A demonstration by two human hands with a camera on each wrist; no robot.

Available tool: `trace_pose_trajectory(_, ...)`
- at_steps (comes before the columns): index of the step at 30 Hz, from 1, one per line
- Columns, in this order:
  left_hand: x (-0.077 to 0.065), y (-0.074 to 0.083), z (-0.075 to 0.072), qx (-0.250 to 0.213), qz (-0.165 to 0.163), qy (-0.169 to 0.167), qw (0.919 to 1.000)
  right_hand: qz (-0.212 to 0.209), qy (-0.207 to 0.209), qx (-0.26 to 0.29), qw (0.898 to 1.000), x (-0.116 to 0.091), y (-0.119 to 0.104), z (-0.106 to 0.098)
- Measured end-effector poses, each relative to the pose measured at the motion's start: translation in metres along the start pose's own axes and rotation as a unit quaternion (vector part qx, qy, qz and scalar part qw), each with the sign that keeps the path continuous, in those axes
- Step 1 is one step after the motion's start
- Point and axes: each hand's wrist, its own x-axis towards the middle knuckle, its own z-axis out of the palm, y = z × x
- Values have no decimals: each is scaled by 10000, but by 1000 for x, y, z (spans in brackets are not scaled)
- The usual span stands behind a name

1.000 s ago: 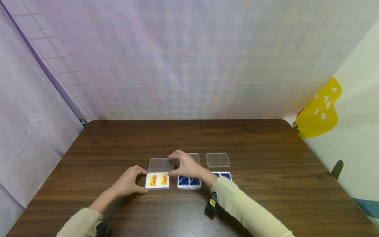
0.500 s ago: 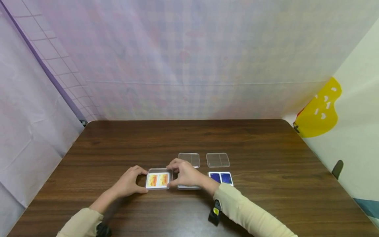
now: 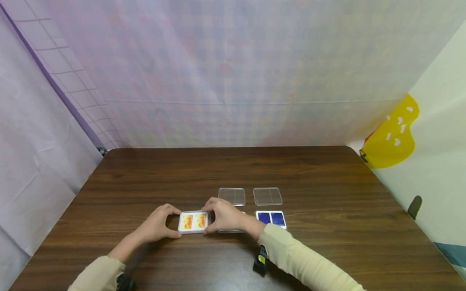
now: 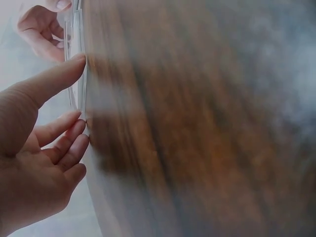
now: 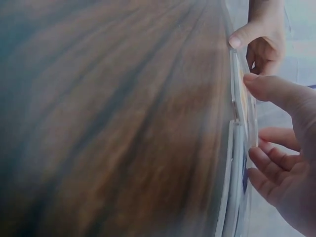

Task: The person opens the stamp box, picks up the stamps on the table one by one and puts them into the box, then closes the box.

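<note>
A flat case (image 3: 193, 228) with two yellow-orange cards on white lies at the table's left of centre. My left hand (image 3: 157, 224) grips its left side, thumb at the near corner and fingers at the far one. Opposite, my right hand (image 3: 226, 216) pinches a clear plastic lid (image 5: 252, 111) by its right end, between thumb and fingers. The lid lies over the case, slightly tilted in the right wrist view; whether it is fully seated I cannot tell. Under the right hand, a second case (image 3: 231, 231) is mostly hidden.
A third case (image 3: 271, 218) with dark blue cards lies to the right, partly behind the right sleeve (image 3: 287, 250). Two clear lids, the middle one (image 3: 238, 197) and the right one (image 3: 267, 196), lie flat behind the cases on the brown wooden table (image 3: 327, 182).
My right hand has brought the clear lid toward me from behind the yellow-orange case and lowered it over the case. The left hand has stayed at the case's left side.
</note>
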Motion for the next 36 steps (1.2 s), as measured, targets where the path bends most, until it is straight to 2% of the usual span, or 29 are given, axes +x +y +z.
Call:
trace_pose_trajectory(6, 0, 0, -2, -89, -33, -130, 9999, -60, -103, -254, 9996, 3, -1, 2)
trace_pose_trajectory(23, 1, -1, -1, -33, -103, -116, 9999, -49, -382, -443, 9983, 11, -5, 0)
trace_pose_trajectory(28, 1, 0, -2, 220, -89, -185, 9995, -66, -450, -511, 9977, 13, -6, -1)
trace_pose_trajectory(36, 1, 9, -5, 1233, 236, -440, 9911, -52, -601, -708, 9957, 17, -8, -3)
